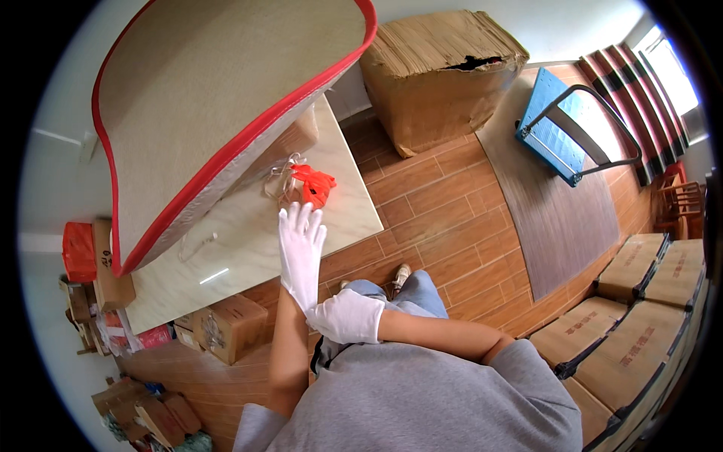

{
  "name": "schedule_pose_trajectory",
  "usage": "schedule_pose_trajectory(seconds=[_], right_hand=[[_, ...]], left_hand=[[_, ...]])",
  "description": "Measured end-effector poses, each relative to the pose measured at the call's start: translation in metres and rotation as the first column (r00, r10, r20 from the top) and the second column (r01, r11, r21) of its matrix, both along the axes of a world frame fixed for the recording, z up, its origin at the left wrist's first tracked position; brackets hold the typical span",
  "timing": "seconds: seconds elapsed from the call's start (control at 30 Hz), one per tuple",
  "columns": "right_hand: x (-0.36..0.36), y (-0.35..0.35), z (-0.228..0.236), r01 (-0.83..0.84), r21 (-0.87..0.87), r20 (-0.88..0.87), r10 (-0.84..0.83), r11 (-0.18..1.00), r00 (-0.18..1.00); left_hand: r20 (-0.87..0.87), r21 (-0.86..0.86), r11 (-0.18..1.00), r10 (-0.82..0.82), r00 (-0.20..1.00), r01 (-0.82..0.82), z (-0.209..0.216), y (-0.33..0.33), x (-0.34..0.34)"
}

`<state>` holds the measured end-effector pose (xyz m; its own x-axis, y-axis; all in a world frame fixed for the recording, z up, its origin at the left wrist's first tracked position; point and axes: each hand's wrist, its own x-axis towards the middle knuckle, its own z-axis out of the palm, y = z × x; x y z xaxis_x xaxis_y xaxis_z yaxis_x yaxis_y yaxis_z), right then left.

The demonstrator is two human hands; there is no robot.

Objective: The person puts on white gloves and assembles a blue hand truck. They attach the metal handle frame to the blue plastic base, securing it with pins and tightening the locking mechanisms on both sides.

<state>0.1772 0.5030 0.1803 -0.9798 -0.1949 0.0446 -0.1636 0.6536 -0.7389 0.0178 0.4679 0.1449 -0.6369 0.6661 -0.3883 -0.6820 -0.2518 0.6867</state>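
My left hand [302,252] wears a white glove and reaches up toward the table, fingers straight and spread, holding nothing. My right hand [348,316], gloved in white too, is closed at the left wrist, where it grips the cuff of the left glove; its fingertips are partly hidden. Just beyond the left fingertips, a crumpled red plastic bag [316,184] lies on the marble-look table [343,215] beside a tangle of pale cord [280,179]. Over the table rises a large beige panel [226,90] with red edging, covering much of the tabletop.
A big torn cardboard box [444,98] stands past the table. On a grey mat [561,241] sits a blue platform trolley [561,132]. Stacked cartons [636,339] fill the right side. More boxes [230,328] lie under and left of the table.
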Motion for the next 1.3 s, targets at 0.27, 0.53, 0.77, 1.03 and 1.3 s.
schedule_pose_trajectory(seconds=[0.27,0.53,0.77,1.03,1.3], right_hand=[[-0.043,0.055,-0.048,0.485,-0.366,0.099,-0.484,0.795,0.869],[-0.169,0.122,-0.085,0.816,-0.057,-0.196,-0.808,0.575,0.555],[-0.166,0.137,-0.101,0.906,-0.110,0.196,-0.885,0.408,0.422],[-0.158,0.106,-0.044,0.738,-0.134,-0.376,-0.723,0.661,0.579],[-0.229,0.118,-0.159,0.332,0.514,-0.059,-0.354,0.791,0.933]], left_hand=[[-0.524,-0.415,0.872,0.002,0.851,-0.258,-0.025,0.009,-0.053],[-0.731,-0.651,0.500,-0.616,0.293,-0.571,-0.081,0.040,-0.079],[-0.584,-0.396,0.846,0.068,0.809,-0.357,-0.065,0.015,-0.097],[-0.529,-0.402,0.863,0.053,0.847,-0.305,-0.140,-0.035,-0.091],[-0.870,-0.468,0.770,-0.314,0.379,-0.435,-0.159,-0.019,-0.076]])
